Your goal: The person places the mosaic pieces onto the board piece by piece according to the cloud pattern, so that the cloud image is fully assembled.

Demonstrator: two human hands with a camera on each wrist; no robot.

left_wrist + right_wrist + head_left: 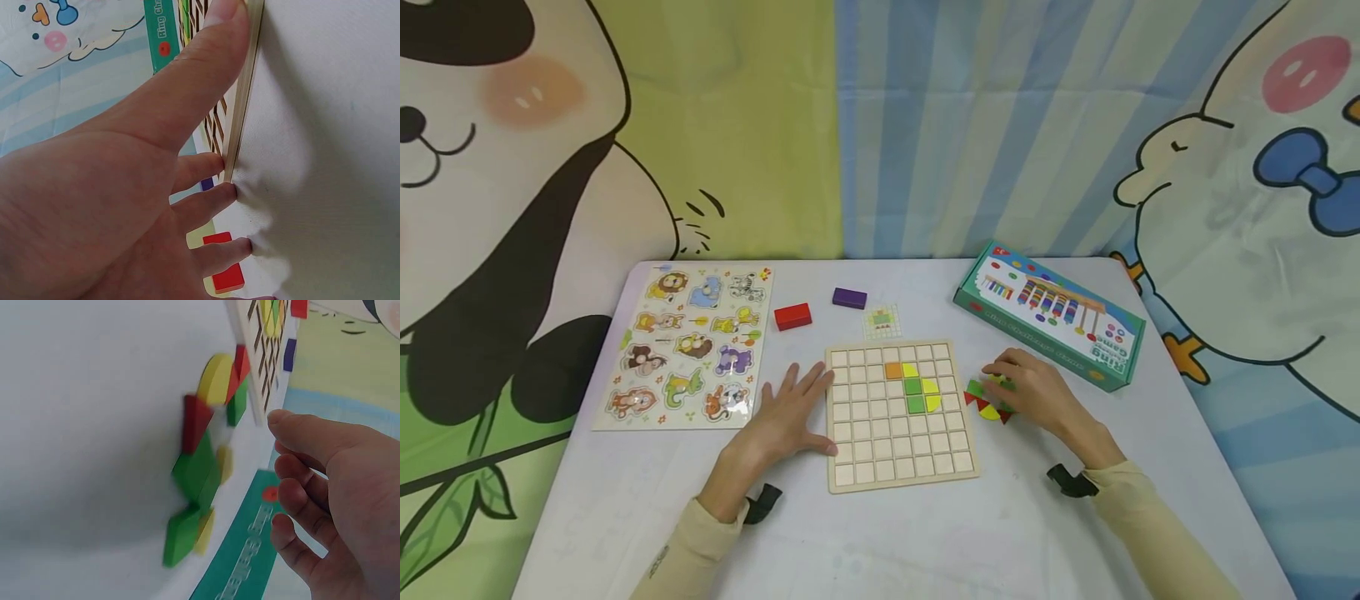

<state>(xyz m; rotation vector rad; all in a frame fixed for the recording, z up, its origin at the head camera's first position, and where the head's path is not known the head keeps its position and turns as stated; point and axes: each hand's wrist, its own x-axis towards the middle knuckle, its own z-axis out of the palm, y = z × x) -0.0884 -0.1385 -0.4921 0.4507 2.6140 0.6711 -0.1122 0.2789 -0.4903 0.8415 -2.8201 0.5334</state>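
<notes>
My left hand [793,414] has its fingers spread along the left edge of a wooden grid board [880,450]; the thumb touches the frame. On the board sit an orange square [892,371], green squares [916,404] and yellow rounded pieces [932,403]. My right hand [1037,392] hovers beside a small pile of loose pieces right of the board, its fingers loosely bent with nothing between them. In the right wrist view that pile shows green blocks [197,472], a red triangle [195,422] and a yellow rounded piece [215,378].
A teal game box [1052,317] lies at the back right. Behind the board are a small pattern card [882,322], a purple block [849,298] and a red block [793,317]. An animal puzzle board [685,350] lies on the left.
</notes>
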